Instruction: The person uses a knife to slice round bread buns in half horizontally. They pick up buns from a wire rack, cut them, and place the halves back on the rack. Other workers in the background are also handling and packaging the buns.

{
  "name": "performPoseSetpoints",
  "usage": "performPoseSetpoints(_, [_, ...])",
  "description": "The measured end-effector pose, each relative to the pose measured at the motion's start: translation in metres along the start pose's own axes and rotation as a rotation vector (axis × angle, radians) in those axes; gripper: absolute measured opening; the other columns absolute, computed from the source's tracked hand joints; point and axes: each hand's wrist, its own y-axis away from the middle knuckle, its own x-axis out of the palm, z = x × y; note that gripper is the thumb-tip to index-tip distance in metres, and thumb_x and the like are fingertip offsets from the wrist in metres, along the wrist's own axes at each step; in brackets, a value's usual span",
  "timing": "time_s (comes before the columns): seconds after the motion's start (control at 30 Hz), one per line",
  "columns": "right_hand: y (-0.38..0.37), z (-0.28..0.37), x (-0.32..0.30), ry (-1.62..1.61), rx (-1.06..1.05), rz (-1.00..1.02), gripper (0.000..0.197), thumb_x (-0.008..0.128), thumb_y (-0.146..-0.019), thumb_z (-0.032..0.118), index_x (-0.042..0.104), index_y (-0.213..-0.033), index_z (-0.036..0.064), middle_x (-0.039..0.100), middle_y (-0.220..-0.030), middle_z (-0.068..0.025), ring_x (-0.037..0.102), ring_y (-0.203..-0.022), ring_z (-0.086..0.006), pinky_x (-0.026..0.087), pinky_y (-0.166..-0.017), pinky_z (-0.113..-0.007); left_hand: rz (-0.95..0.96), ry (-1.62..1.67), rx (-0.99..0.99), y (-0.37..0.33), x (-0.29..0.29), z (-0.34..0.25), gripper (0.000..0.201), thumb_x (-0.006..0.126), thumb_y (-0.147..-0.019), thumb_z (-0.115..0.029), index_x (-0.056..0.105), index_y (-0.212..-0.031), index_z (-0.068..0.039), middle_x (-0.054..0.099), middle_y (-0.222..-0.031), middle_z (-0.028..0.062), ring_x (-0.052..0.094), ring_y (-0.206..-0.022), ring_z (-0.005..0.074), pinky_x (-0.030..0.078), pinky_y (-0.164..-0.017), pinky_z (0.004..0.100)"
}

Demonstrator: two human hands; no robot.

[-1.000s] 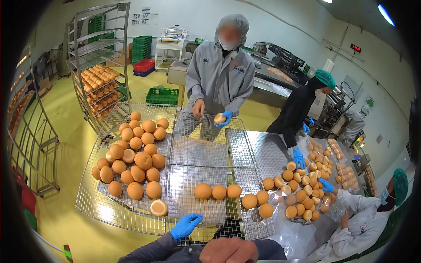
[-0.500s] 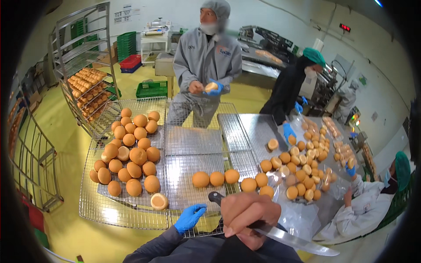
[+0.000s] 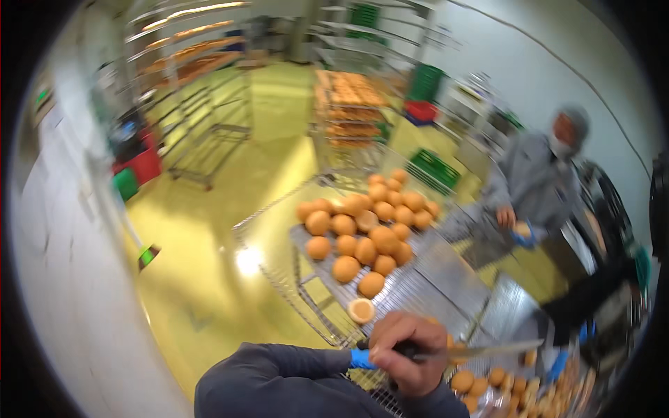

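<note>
My bare right hand [image 3: 408,348] is closed round the dark handle of a knife [image 3: 495,349], whose blade points to the right above the buns. Just beside it, my left hand [image 3: 362,359] wears a blue glove; most of it is hidden behind the right hand, so its fingers cannot be seen. Beyond the hands, several round brown buns [image 3: 385,240] are heaped on a metal tray over wire racks [image 3: 286,285]. One bun with its pale side up [image 3: 361,311] lies at the tray's near corner. More buns [image 3: 463,380] lie at the lower right.
A co-worker in grey [image 3: 533,188] stands across the table, holding a bun in a gloved hand. A loaded trolley [image 3: 348,111] and another rack trolley [image 3: 209,132] stand farther back. A green crate [image 3: 433,171] sits on the yellow floor. A white wall [image 3: 77,265] rises at left.
The view has swung left, so the tray of buns now sits right of centre. My gloved left hand now shows only partly, behind the right hand, which keeps hold of the knife.
</note>
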Motion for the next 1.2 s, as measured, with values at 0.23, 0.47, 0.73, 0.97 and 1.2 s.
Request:
performPoseSetpoints(0.23, [-0.004, -0.023, 0.027, -0.360, -0.022, 0.781, 0.014, 0.068, -0.080, -0.006, 0.068, -0.094, -0.0030, 0.066, -0.081, -0.0136, 0.059, -0.064, -0.0189, 0.044, -0.056, -0.029, -0.183, 0.007, -0.076, 0.029, -0.004, 0.001, 0.045, 0.048, -0.099, -0.036, 0.058, -0.120, 0.002, 0.064, -0.114, 0.0185, 0.061, -0.104, 0.0286, 0.047, -0.093, 0.0389])
performPoseSetpoints(0.47, [0.019, -0.009, 0.003, -0.334, -0.149, 0.669, 0.007, 0.067, -0.081, 0.001, 0.068, -0.086, -0.0040, 0.064, -0.075, -0.0149, 0.058, -0.058, -0.0212, 0.042, -0.051, -0.030, -0.061, 0.062, -0.261, 0.019, -0.004, -0.023, 0.046, 0.051, -0.099, -0.035, 0.057, -0.127, 0.001, 0.063, -0.120, 0.0163, 0.059, -0.110, 0.0240, 0.045, -0.098, 0.0348])
performPoseSetpoints(0.73, [0.066, 0.028, -0.030, -0.083, -0.402, 0.319, 0.014, 0.064, -0.084, 0.008, 0.066, -0.077, -0.0047, 0.062, -0.069, -0.0162, 0.056, -0.051, -0.0245, 0.041, -0.046, -0.032, 0.060, 0.112, -0.183, 0.009, 0.014, 0.002, 0.043, 0.055, -0.098, -0.031, 0.057, -0.126, 0.002, 0.064, -0.117, 0.0167, 0.061, -0.107, 0.0226, 0.047, -0.096, 0.0340])
performPoseSetpoints(0.97, [0.105, 0.013, -0.017, 0.056, -0.519, 0.136, 0.014, 0.062, -0.089, 0.008, 0.068, -0.092, -0.0046, 0.063, -0.075, -0.0123, 0.056, -0.055, -0.0214, 0.043, -0.049, -0.032, 0.172, -0.006, -0.162, -0.011, 0.037, -0.009, 0.045, 0.055, -0.097, -0.033, 0.059, -0.123, 0.002, 0.065, -0.117, 0.0189, 0.062, -0.107, 0.0228, 0.047, -0.095, 0.0350])
performPoseSetpoints(1.2, [0.215, -0.032, -0.040, 0.272, 0.278, -0.445, 0.009, 0.069, -0.083, 0.000, 0.070, -0.091, -0.0029, 0.070, -0.077, -0.0108, 0.064, -0.061, -0.0182, 0.048, -0.055, -0.030, 0.154, 0.074, -0.172, -0.017, 0.036, -0.008, 0.037, 0.057, -0.097, -0.025, 0.059, -0.122, 0.002, 0.067, -0.111, 0.0118, 0.061, -0.099, 0.0164, 0.048, -0.089, 0.0306])
